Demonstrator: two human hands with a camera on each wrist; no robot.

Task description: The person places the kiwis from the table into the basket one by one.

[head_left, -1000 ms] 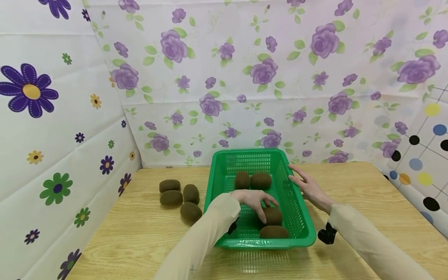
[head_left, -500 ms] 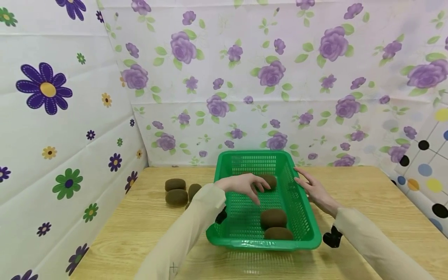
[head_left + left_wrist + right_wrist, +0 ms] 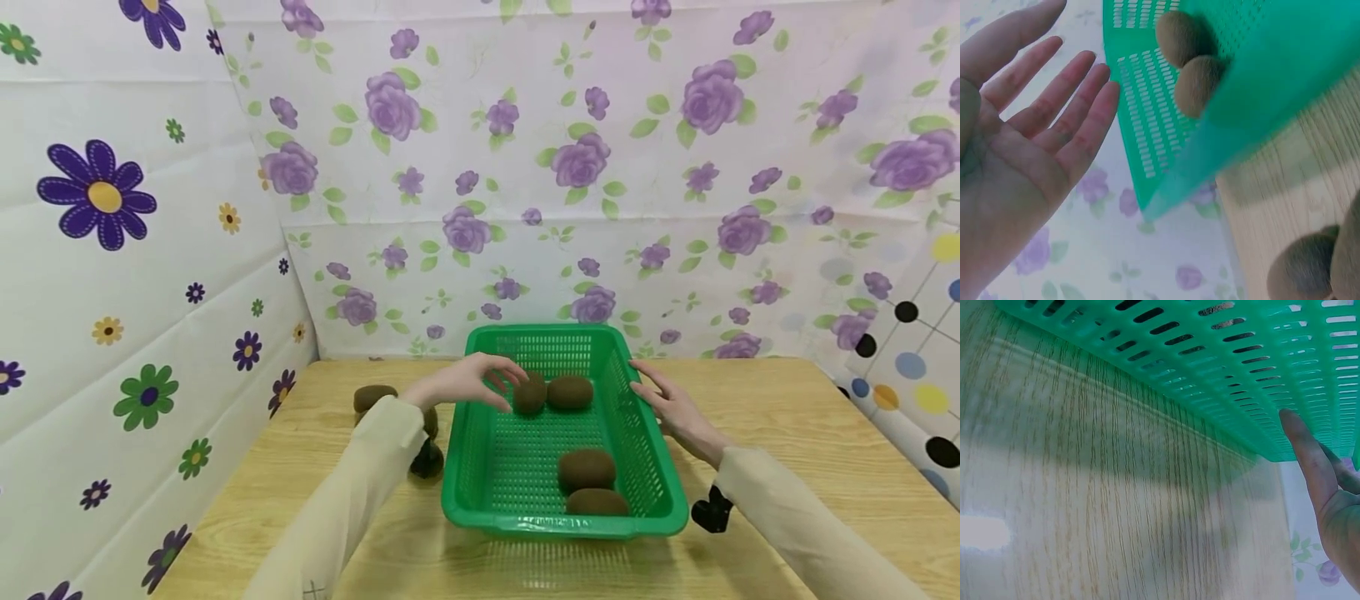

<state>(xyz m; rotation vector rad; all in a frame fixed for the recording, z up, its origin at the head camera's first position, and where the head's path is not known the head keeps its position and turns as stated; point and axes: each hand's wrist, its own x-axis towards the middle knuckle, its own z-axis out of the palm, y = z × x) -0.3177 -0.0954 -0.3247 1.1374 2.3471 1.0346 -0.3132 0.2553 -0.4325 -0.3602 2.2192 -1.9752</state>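
Note:
A green plastic basket (image 3: pixel 468 467) stands on the table. In it, two brown kiwifruit lie at the back, a left one (image 3: pixel 530 396) and a right one (image 3: pixel 570 392). Two more, one kiwifruit (image 3: pixel 587 469) and another kiwifruit (image 3: pixel 597 502), lie at the front right. My left hand (image 3: pixel 468 379) is over the basket's left rim, holding nothing, its fingers loosely extended in the left wrist view. My right hand (image 3: pixel 678 417) touches the right rim with its fingers, one straight finger (image 3: pixel 1310 456) against the slotted outer wall in the right wrist view.
Left of the basket, more kiwifruit (image 3: pixel 375 395) lie on the wooden table (image 3: pixel 277 467), partly hidden by my left arm. A flowered sheet (image 3: pixel 420 167) hangs behind the table, and another patterned sheet (image 3: pixel 225 292) hangs along the left side.
My left hand has left the front kiwifruit in the basket, passed over the back ones and moved left to the rim. My right hand has stayed at the right rim.

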